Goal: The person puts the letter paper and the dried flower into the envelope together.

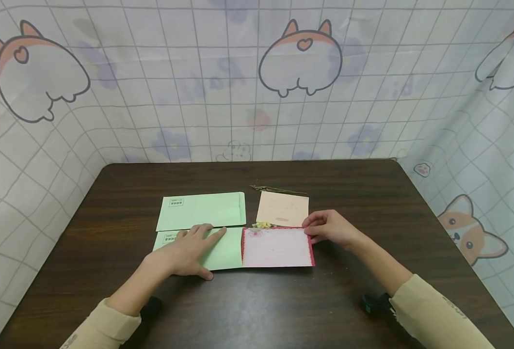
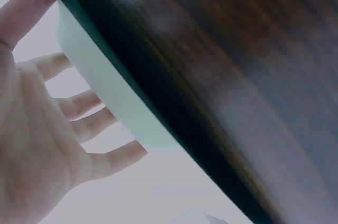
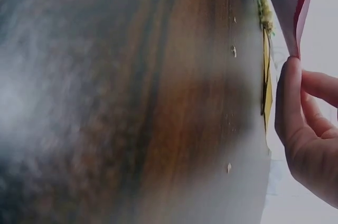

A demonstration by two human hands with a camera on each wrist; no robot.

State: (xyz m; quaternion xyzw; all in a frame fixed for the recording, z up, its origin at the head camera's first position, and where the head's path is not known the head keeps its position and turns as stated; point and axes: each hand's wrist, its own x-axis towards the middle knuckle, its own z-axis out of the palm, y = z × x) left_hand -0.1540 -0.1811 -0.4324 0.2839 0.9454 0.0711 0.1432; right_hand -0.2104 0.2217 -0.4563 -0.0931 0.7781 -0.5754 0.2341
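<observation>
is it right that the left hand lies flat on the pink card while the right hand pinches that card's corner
Not quite. The head view shows the left hand flat on the green envelope, not the pink card. The right hand does pinch the card's corner.

Left hand [image 1: 187, 252] flat, fingers straight, pressing on near green envelope [image 1: 222, 249] at counter [image 1: 370, 300] centre. Pink card with red border [image 1: 277, 247] lies partly in envelope's right end. Right hand [image 1: 329, 228] pinches card's far right corner. Second green envelope [image 1: 201, 210] just behind first. Peach card [image 1: 282, 209] and dried sprig [image 1: 274, 189] toward far edge. Small yellow flowers [image 1: 262, 225] between cards.
</observation>
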